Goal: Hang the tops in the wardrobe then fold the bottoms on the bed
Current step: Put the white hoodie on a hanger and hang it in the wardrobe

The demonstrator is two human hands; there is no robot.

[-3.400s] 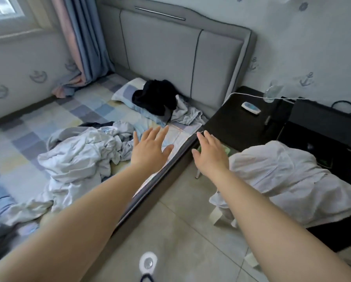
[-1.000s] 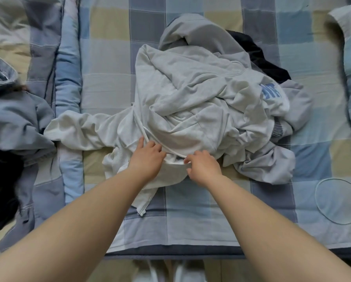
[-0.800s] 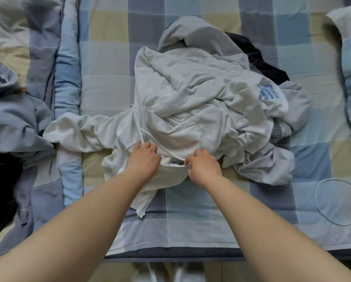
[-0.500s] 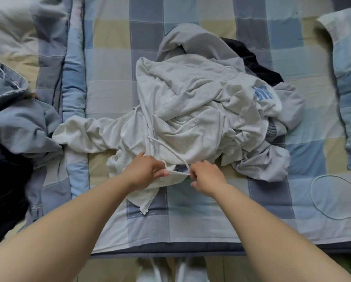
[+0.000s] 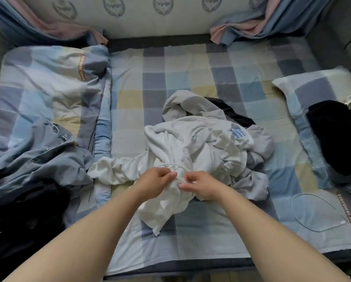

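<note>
A crumpled pile of pale clothes lies in the middle of the checked bed. On top is a white hooded top with a drawstring and a blue print. Both hands pinch its near edge by the drawstring: my left hand on the left, my right hand on the right, and the fabric is bunched up between them. A grey garment and a dark one lie under and behind the white top.
A folded checked quilt lies at the left with a blue-grey garment and dark clothing on it. A pillow at the right carries black clothes. A white cable loops at the near right. Curtains hang at the far wall.
I turned from the bedside to face the bed. My hands took hold of the white top's near edge and have lifted and gathered it towards me; the view has pulled back.
</note>
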